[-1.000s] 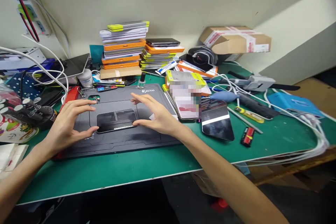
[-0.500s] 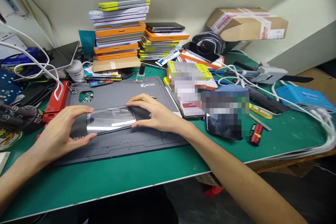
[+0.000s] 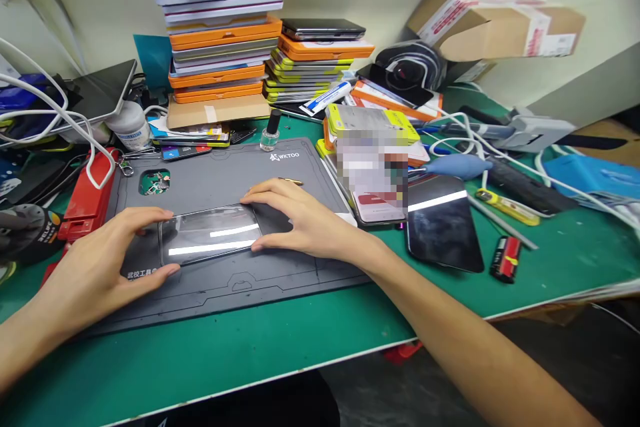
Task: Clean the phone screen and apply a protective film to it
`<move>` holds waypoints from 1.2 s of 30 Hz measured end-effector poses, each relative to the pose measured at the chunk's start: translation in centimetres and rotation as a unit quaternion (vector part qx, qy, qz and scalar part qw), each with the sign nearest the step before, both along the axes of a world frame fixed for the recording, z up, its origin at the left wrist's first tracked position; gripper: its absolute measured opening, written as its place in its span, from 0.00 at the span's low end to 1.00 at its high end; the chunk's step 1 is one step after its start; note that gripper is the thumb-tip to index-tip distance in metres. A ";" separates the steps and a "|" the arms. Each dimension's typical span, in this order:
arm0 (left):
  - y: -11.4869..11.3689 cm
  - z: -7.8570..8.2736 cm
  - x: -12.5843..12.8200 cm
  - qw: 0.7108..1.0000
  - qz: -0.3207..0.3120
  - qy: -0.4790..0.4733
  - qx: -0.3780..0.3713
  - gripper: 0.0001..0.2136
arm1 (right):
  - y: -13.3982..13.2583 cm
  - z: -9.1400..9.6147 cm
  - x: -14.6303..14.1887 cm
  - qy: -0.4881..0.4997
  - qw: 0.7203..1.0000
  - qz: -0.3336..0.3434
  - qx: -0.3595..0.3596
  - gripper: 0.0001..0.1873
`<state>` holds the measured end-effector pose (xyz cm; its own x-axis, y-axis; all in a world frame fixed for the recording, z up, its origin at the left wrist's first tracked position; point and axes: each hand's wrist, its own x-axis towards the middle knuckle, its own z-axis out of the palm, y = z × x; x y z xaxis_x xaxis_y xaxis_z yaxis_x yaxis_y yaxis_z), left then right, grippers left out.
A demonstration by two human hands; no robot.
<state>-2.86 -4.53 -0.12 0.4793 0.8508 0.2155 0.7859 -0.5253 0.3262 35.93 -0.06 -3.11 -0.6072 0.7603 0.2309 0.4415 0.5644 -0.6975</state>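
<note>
The head camera looks down at a green worktop [image 3: 260, 347]. A big gray mat [image 3: 225, 170] lies on it, near the front edge and a bit to the left. A shiny phone [image 3: 210, 240] sits in the middle of the mat, lying longways from left to right.

The left hand [image 3: 100, 267] pinches the left end of the phone between thumb and fingers. The right hand [image 3: 305, 223] pinches the right end the same way. The two hands are apart, with the phone between them. I cannot tell if the phone is flat on the mat or lifted a little.

A small bottle [image 3: 271, 133] stands at the back edge of the mat. Behind it, by the wall, is a tall pile of boxes [image 3: 225, 27]. A red case [image 3: 87, 197] lies just beside the left edge of the mat. Right of the mat lies a black phone [image 3: 440, 227], and a cardboard box [image 3: 495, 20] sits at the back right corner.
</note>
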 end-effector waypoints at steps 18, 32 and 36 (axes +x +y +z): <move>0.7 0.5 0.6 0.998 -0.024 0.052 -0.001 0.36 | -0.8 0.2 -0.2 -0.025 0.999 -0.014 0.020 0.37; 0.4 0.7 0.5 0.996 -0.018 0.085 0.010 0.35 | -1.0 0.0 -0.1 -0.029 0.998 -0.017 0.044 0.36; 0.3 0.4 0.2 0.995 0.001 0.094 0.012 0.35 | -1.1 0.0 -0.1 -0.034 0.998 -0.018 0.054 0.37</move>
<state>-2.68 -4.24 0.32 0.5121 0.8470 0.1427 0.8325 -0.5304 0.1603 35.83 -1.11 -3.12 -0.5977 0.7545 0.2711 0.5070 0.6176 -0.6013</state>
